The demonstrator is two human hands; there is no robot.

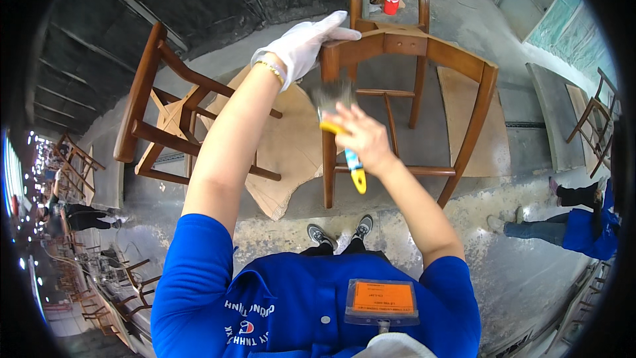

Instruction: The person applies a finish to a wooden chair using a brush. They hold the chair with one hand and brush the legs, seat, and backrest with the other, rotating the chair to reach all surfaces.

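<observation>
A brown wooden chair frame (460, 59) without a seat stands before me. My left hand (298, 46), in a thin white glove, lies on its upper left corner with the fingers stretched out. Bare, my right hand (361, 136) grips a flat paintbrush (358, 179) with a yellow and blue handle. Its dark bristles, smeared by motion, are at the upper part of the chair's near left leg (328, 166); whether they touch the wood I cannot tell.
Another chair frame (182, 136) lies tipped on the left. Cardboard sheets (288, 146) cover parts of the floor beneath. Beyond the chair is a red bucket (392, 0). A person in blue (586, 232) is at the right; more chairs (79, 166) are at the far left.
</observation>
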